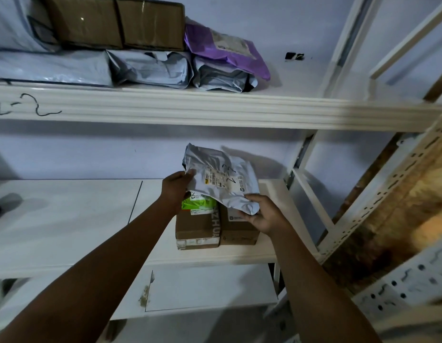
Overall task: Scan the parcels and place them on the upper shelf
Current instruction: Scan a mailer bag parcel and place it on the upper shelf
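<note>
A person's left hand (pixel 176 188) pinches the left edge of a grey parcel (pixel 222 186), and the right hand (pixel 264 216) curls around its lower right corner, the crumpled plastic bunched against the palm. Both hands tilt the bag so that its printed label (pixel 216 175), marked over in pen, faces up. No scanner is in view.

Directly beneath the parcel sit two cardboard boxes (pixel 196 225) side by side on the lower shelf (pixel 66 214), with a green packet (pixel 198 204) on the left box, just under the parcel's lower edge. Well above the parcel runs the front beam of the upper shelf (pixel 215 108). Above the parcel and to its left, that shelf is stacked with grey bags (pixel 150 68) and brown cartons (pixel 116 21). A purple mailer (pixel 227 50) lies almost straight overhead, with bare board above and to the parcel's right.

The step in hand looks like presenting the label for reading and then lifting. It would go best with the film pulled flat, so no crease crosses the barcode. The two-handed hold should be kept on the way up, since a soft bag sags. The lift should carry the parcel clear of the beam towards the open stretch up and to the right of it, away from the crowded stacks.
</note>
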